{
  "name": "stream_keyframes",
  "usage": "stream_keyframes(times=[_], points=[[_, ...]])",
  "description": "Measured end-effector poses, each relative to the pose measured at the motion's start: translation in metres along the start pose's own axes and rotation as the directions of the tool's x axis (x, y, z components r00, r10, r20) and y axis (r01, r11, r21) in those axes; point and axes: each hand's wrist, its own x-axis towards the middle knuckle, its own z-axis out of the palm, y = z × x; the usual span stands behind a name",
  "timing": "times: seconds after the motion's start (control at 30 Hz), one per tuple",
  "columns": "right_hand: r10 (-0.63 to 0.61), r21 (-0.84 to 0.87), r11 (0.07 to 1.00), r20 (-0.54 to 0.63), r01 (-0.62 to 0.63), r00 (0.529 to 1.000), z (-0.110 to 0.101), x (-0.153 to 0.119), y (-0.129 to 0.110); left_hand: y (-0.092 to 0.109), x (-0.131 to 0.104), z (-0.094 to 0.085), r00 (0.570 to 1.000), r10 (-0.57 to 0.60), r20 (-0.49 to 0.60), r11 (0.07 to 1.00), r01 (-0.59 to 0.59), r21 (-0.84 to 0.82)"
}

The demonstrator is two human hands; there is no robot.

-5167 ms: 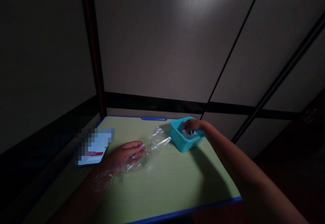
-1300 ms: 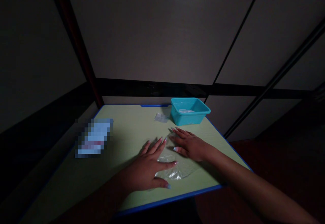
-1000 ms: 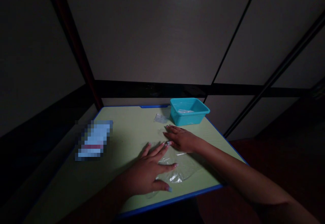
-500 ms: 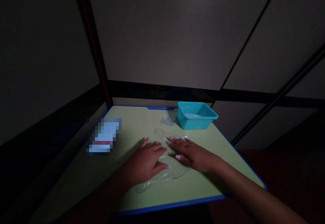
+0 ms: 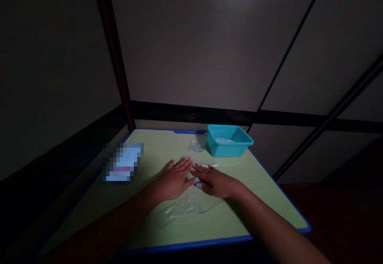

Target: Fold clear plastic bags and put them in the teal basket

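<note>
A clear plastic bag lies spread and wrinkled on the pale green table. My left hand rests palm down on its upper left part, fingers stretched out. On the upper right part lies my right hand, also palm down with its fingers extended. The two hands nearly meet at thumbs and fingertips, and they cover part of the plastic. Just beyond my fingertips is a small folded piece of clear plastic.
A turquoise basket with something whitish and clear inside stands at the back right. At the left edge lies a blurred-out, bright rectangular object. The table has a blue rim; a panelled wall rises behind it.
Both hands have drawn closer together over the plastic bag. My left hand has slid forward, its fingers now straighter, and my right hand has shifted slightly left. The view has tilted slightly.
</note>
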Motion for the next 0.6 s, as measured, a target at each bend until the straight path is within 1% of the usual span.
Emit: stream_keyframes(times=[0.13, 0.3, 0.43, 0.6], points=[[-0.015, -0.005, 1.000, -0.022, 0.015, 1.000, 0.005, 0.001, 0.000, -0.004, 0.007, 0.009, 1.000, 0.021, 0.001, 1.000, -0.021, 0.002], [0.013, -0.039, 0.999, -0.023, -0.014, 1.000, 0.006, 0.003, -0.001, -0.009, 0.005, 0.014, 1.000, -0.030, 0.002, 0.999, 0.030, 0.032], [0.096, -0.043, 0.994, -0.006, -0.097, 0.995, 0.001, -0.002, 0.005, -0.016, 0.001, 0.012, 0.999, -0.041, 0.009, 0.999, 0.040, 0.029], [0.226, -0.043, 0.973, -0.006, -0.226, 0.974, -0.003, -0.010, 0.023, -0.021, -0.001, 0.011, 1.000, -0.003, -0.001, 1.000, 0.003, -0.013]])
